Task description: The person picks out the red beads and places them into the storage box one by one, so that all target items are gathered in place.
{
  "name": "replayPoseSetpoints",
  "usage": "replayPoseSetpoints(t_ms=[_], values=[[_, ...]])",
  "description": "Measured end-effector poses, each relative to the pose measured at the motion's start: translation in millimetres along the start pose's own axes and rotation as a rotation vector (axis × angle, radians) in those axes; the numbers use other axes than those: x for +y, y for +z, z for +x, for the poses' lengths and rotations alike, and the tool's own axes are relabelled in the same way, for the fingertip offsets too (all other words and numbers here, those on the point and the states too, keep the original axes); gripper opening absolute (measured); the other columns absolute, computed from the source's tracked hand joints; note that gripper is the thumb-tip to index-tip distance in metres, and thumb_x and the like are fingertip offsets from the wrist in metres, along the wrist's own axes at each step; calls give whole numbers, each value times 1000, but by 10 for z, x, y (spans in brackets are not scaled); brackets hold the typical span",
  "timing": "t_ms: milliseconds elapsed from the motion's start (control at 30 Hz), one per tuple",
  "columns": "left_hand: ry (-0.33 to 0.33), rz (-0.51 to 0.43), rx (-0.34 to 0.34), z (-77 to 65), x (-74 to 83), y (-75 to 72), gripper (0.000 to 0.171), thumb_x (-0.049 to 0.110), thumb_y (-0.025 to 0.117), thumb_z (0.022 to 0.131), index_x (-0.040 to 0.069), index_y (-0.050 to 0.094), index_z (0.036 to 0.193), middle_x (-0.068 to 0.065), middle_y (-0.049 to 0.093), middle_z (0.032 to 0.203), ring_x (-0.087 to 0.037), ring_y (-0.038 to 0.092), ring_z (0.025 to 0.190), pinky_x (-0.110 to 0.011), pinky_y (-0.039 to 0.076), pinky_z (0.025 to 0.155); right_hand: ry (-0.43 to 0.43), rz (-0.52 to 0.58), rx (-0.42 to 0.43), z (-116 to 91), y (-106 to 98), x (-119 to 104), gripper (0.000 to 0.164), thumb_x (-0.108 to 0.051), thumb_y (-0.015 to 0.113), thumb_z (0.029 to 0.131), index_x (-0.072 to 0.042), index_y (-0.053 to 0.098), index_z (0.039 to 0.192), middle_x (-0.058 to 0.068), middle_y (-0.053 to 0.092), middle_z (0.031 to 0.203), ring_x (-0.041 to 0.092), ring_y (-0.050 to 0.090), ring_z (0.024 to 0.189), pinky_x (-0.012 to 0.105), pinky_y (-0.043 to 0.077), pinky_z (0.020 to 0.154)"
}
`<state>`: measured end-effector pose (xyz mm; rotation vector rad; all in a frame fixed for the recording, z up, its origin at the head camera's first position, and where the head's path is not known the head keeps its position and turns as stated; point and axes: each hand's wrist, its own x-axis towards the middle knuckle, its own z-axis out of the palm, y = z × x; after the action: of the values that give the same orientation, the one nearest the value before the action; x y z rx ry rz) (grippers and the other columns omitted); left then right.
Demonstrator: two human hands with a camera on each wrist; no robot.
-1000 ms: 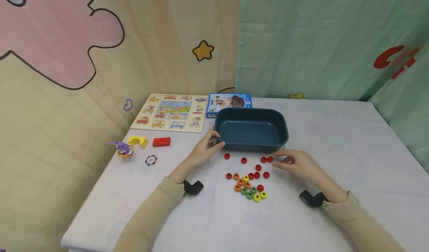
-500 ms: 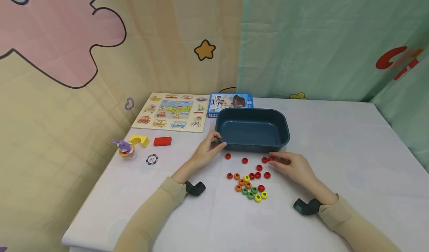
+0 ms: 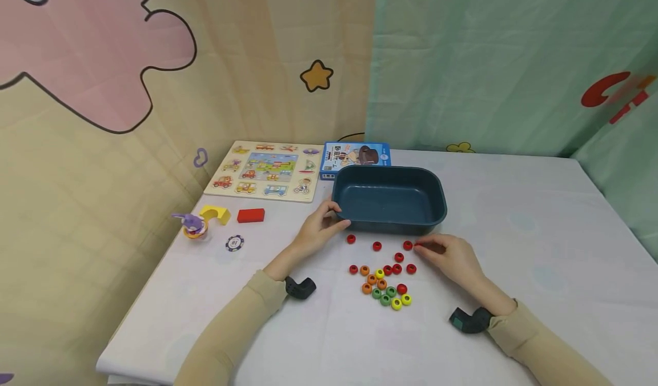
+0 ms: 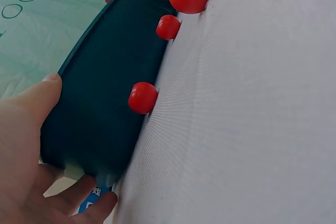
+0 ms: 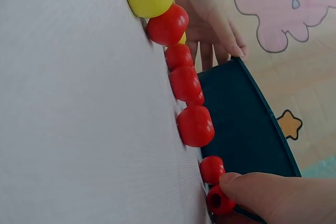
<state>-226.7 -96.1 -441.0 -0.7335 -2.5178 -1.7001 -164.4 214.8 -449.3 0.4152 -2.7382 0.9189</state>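
A dark blue plastic tub (image 3: 385,226) stands in the middle of the table. My left hand (image 3: 320,229) grips its near left corner, thumb at the rim and fingers around the end wall, as the left wrist view shows. In front of the tub my right hand (image 3: 452,260) pinches a red bead (image 5: 219,199), its hole visible beside the thumb. Another red bead (image 3: 408,245) lies just left of those fingertips. Several more red beads (image 3: 377,246) lie scattered nearby. Closer to me are orange beads (image 3: 366,289), green beads (image 3: 385,300) and yellow beads (image 3: 396,304) in a loose cluster.
Behind the tub lie a blue box (image 3: 354,155) and a wooden picture puzzle (image 3: 262,172). On the left are a red block (image 3: 251,215), a yellow arch block (image 3: 216,213), a purple toy figure (image 3: 192,224) and a poker chip (image 3: 235,243). Curtains hang behind the table.
My right hand has moved slightly left and its fingertips have closed on the red bead, now mostly hidden in the head view. My left hand keeps its grip on the tub.
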Motion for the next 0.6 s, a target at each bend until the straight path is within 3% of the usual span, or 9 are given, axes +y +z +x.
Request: replayPoseSetpoints(t_ms=[333, 600], values=[[17, 5, 43, -21, -5, -9, 31, 36, 64, 81, 16, 48, 98, -12, 25, 143, -19, 38, 122, -33, 41, 92, 27, -17, -54, -9, -46, -23, 17, -21, 74, 73, -16, 67, 88, -4, 64, 82, 14, 57, 75, 32, 49, 66], [48, 28, 57, -39, -3, -14, 30, 33, 66, 80, 14, 49, 97, -15, 35, 137, -21, 40, 121, -37, 42, 91, 54, -45, -115, -1, -80, -30, 27, -21, 74, 73, -11, 66, 97, -1, 64, 86, 18, 57, 78, 35, 49, 67]])
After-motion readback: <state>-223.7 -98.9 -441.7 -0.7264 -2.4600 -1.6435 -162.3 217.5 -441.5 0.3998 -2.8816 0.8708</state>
